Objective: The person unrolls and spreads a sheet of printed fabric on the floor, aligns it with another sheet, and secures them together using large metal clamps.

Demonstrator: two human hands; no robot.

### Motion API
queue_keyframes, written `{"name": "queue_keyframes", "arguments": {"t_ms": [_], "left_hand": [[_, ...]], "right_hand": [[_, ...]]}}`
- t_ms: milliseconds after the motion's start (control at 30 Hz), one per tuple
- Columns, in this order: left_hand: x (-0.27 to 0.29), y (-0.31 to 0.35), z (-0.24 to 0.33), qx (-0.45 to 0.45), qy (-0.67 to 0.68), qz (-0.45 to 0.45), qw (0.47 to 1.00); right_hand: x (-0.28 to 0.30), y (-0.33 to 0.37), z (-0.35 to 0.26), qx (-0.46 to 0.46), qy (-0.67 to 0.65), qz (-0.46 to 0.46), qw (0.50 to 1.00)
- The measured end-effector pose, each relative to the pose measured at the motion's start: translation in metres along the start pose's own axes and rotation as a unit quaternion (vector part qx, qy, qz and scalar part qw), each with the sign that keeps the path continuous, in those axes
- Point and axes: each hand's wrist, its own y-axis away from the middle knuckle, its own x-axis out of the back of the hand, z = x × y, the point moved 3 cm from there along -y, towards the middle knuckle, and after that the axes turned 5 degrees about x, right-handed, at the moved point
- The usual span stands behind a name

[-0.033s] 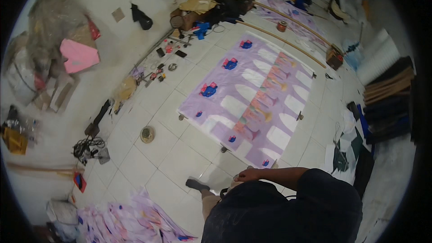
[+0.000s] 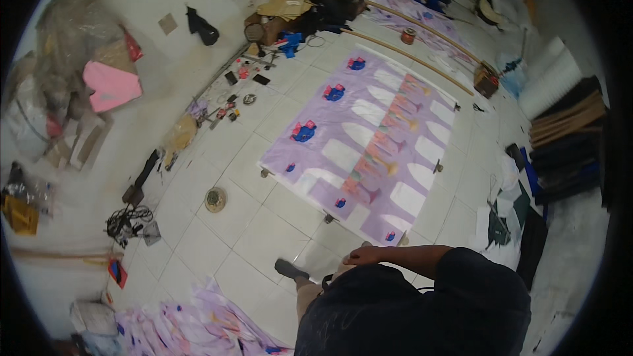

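Observation:
My right hand (image 2: 362, 254) rests at my bent knee, against the beige trouser leg, just below the near corner of a printed lilac cloth. It is small and blurred here, so its fingers do not show clearly. My left hand is out of sight. Spread flat on the tiles ahead, the lilac cloth (image 2: 310, 157) bears white arch shapes, blue and pink motifs and an orange-pink band. Small dark weights (image 2: 328, 219) sit along its edges. My left foot, in a grey sock (image 2: 290, 269), stands on the floor.
A round tin (image 2: 215, 200) stands left of the cloth. Long wooden poles (image 2: 409, 48) lie beyond it, near a reddish can (image 2: 408, 35). A crumpled lilac cloth (image 2: 191, 323) lies lower left, cables (image 2: 125, 223) above it. Folded dark fabrics (image 2: 567, 158) are stacked at right.
The room has shifted very slightly to the left in view. My right hand and the spread cloth keep their places.

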Motion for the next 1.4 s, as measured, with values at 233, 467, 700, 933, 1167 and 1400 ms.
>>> {"name": "queue_keyframes", "arguments": {"t_ms": [233,467,700,933,1167,1400], "left_hand": [[0.134,-0.184,0.079,-0.219,-0.109,0.02,0.969],[0.111,-0.308,0.153,-0.364,-0.227,-0.118,0.895],[0.1,-0.263,0.287,-0.309,-0.411,-0.326,0.793],[0.011,-0.357,0.367,-0.351,-0.496,-0.402,0.685],[-0.214,-0.494,0.439,-0.508,-0.487,-0.367,0.608],[-0.46,-0.588,0.431,-0.671,-0.376,-0.272,0.578]], "right_hand": [[0.004,-0.032,-0.129,-0.048,-0.063,0.22,0.972],[0.015,-0.097,-0.176,-0.07,-0.072,0.377,0.921],[-0.025,-0.152,-0.173,-0.092,-0.168,0.191,0.963],[-0.161,-0.19,-0.191,0.229,-0.333,-0.007,0.914],[-0.115,-0.316,-0.002,0.152,-0.571,0.231,0.773],[-0.157,-0.39,0.257,-0.3,-0.622,0.557,0.461]]}}
